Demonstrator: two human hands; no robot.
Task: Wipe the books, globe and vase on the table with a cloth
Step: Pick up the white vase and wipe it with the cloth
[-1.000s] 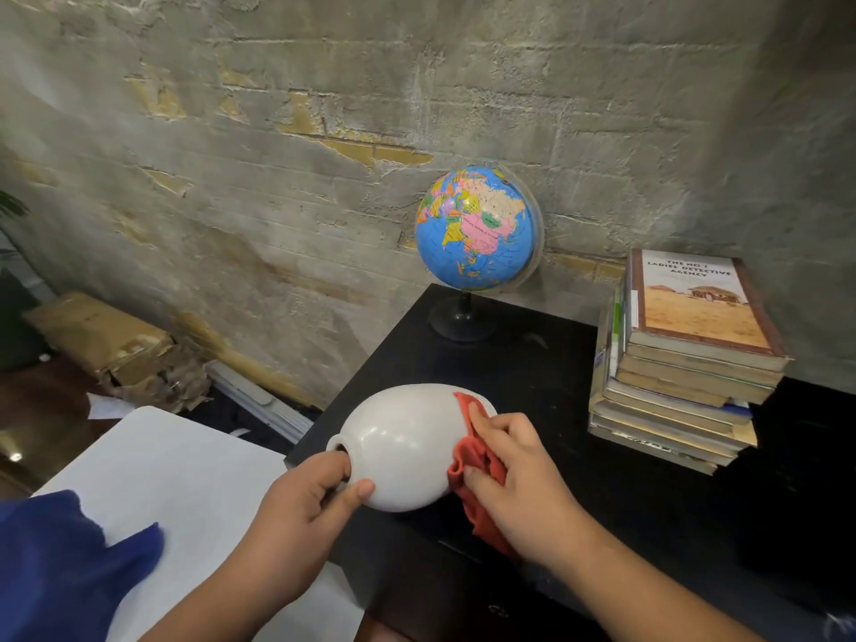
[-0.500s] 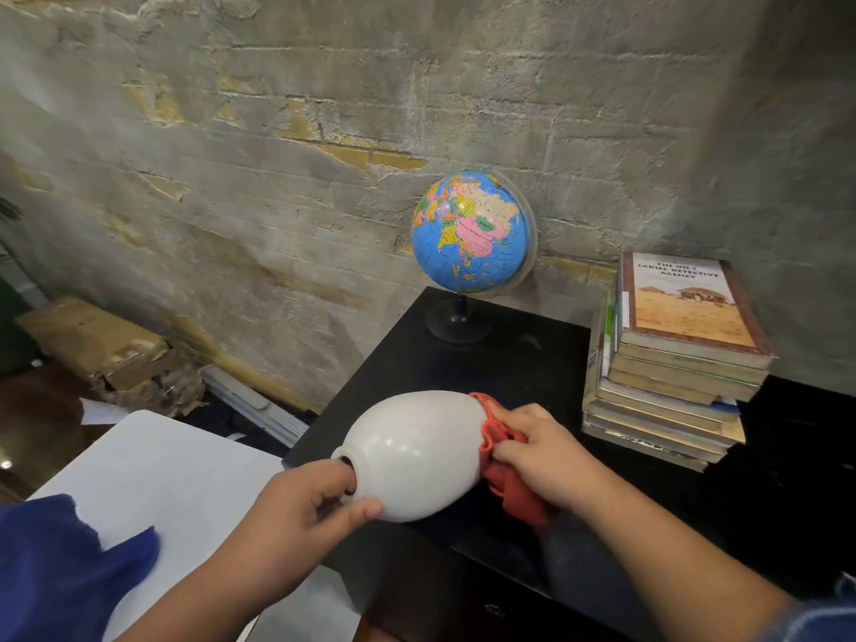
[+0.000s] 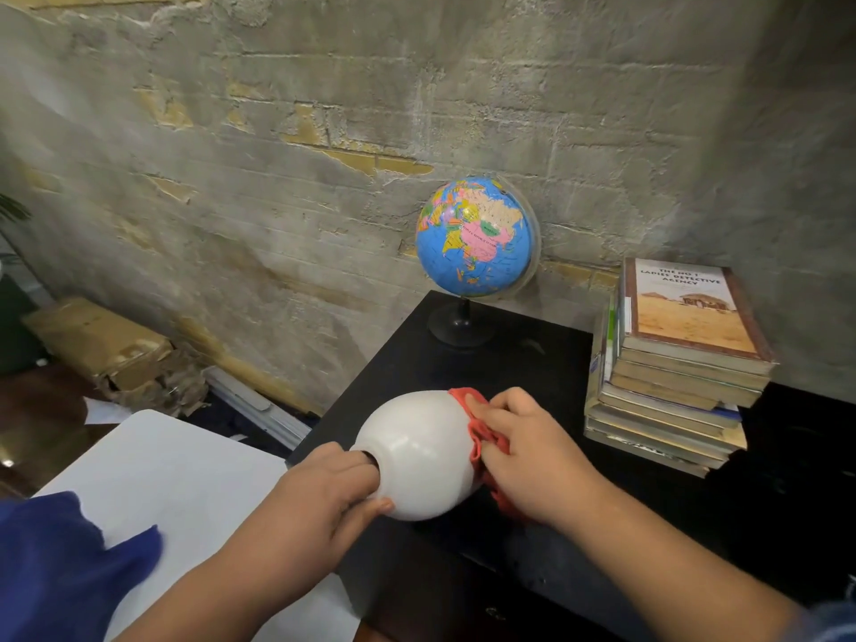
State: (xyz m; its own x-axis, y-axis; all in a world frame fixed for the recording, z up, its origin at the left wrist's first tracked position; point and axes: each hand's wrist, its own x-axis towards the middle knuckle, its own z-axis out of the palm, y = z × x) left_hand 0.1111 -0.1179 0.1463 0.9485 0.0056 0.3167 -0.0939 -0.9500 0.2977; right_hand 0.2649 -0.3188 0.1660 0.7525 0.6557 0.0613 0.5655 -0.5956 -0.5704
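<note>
Low center, over a black table [image 3: 532,363] by a brick wall [image 3: 278,132], left hand [image 3: 315,498] grips the sideways white vase [image 3: 417,456] by its neck, and right hand [image 3: 532,456] bunches a red cloth [image 3: 477,437] against its base. Globe [image 3: 472,238] and books [image 3: 685,312] sit behind, upper right.

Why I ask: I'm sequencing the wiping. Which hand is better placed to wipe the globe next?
Probably the right hand: it holds the red cloth and is nearer the globe. The left hand grips the vase by its mouth.

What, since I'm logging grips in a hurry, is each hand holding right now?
Left hand: closed, gripping the vase at its mouth end.
Right hand: closed, fingers curled on the cloth, which it holds against the vase.
</note>
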